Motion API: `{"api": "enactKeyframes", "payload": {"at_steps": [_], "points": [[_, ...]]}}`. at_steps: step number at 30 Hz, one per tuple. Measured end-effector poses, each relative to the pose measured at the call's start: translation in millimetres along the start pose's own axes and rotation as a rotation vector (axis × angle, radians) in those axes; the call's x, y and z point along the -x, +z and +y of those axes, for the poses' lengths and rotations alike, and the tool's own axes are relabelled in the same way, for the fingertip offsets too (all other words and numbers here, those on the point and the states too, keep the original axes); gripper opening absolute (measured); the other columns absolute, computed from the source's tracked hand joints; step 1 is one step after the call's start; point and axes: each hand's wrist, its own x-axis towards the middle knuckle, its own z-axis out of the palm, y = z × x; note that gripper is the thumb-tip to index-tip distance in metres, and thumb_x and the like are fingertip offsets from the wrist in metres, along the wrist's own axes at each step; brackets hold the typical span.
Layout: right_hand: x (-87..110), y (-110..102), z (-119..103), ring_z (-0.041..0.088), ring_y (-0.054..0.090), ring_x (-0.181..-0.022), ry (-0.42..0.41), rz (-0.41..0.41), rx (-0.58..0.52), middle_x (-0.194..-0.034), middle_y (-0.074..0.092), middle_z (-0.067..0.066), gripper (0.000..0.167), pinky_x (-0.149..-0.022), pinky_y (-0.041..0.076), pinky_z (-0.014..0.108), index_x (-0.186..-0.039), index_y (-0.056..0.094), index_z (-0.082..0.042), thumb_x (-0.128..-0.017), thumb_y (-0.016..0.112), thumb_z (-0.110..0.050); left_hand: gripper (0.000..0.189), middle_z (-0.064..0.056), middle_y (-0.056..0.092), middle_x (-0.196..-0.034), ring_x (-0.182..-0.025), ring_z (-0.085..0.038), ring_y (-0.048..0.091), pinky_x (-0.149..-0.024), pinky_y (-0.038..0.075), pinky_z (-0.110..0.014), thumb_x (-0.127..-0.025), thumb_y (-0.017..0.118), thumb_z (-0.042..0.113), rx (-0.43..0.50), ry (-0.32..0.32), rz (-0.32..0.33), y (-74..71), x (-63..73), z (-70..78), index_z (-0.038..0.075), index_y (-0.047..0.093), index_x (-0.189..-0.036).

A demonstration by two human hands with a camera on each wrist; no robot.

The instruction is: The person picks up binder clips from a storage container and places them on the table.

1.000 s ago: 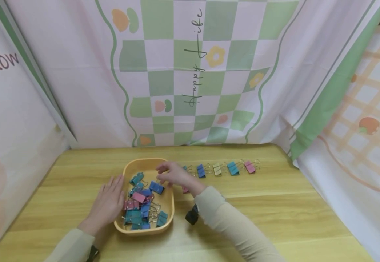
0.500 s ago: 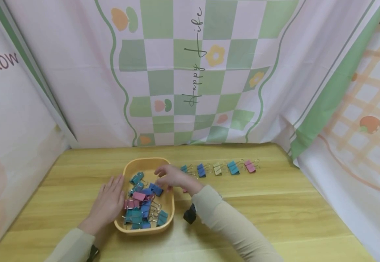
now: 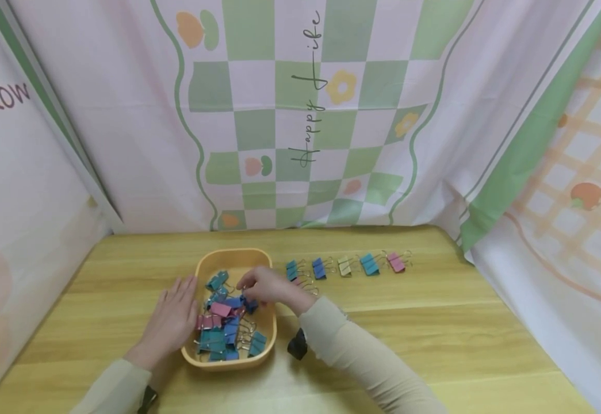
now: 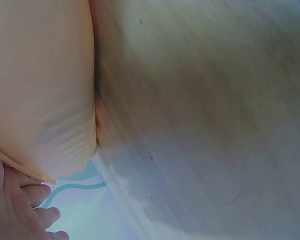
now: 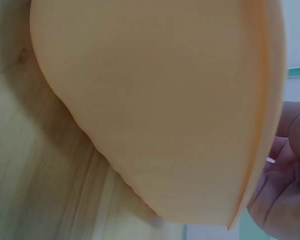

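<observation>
A yellow-orange plastic basket (image 3: 208, 260) holds a heap of teal, blue and pink binder clips. Over its right part, my right hand (image 3: 269, 286) reaches in with bent fingers and pinches a dark blue binder clip (image 3: 251, 305), partly covered by the fingers. A sliver of metal shows by the curled fingers in the right wrist view, behind the basket wall (image 5: 155, 110). My left hand (image 3: 172, 313) lies against the basket's left rim with its fingers extended; its fingertips (image 4: 49, 216) show past the rim in the left wrist view.
Right of the basket, binder clips stand in a row: teal (image 3: 292, 270), blue (image 3: 319, 268), yellow (image 3: 344, 267), turquoise (image 3: 370, 264) and pink (image 3: 395, 262). Another clip below the row is mostly hidden by the right wrist. A patterned curtain (image 3: 300, 115) hangs behind the wooden table (image 3: 409, 328).
My right hand has moved left and slightly nearer, deeper over the basket, and the blue clip under its fingers has tilted. More of the teal clip in the row shows. My left hand stays put.
</observation>
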Motion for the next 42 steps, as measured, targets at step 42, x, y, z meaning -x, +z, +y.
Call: {"api": "enactKeyframes", "payload": {"at_steps": [42], "points": [[27.2, -25, 16, 0.02, 0.062, -0.071, -0.127, 0.191, -0.487, -0.085, 0.061, 0.015, 0.02, -0.076, 0.052, 0.048, -0.107, 0.06, 0.008, -0.09, 0.051, 0.001, 0.05, -0.025, 0.025, -0.144, -0.131, -0.045, 0.018, -0.105, 0.012, -0.058, -0.098, 0.036, 0.017, -0.016, 0.008, 0.005, -0.8, 0.0, 0.1, -0.009, 0.027, -0.139]]}}
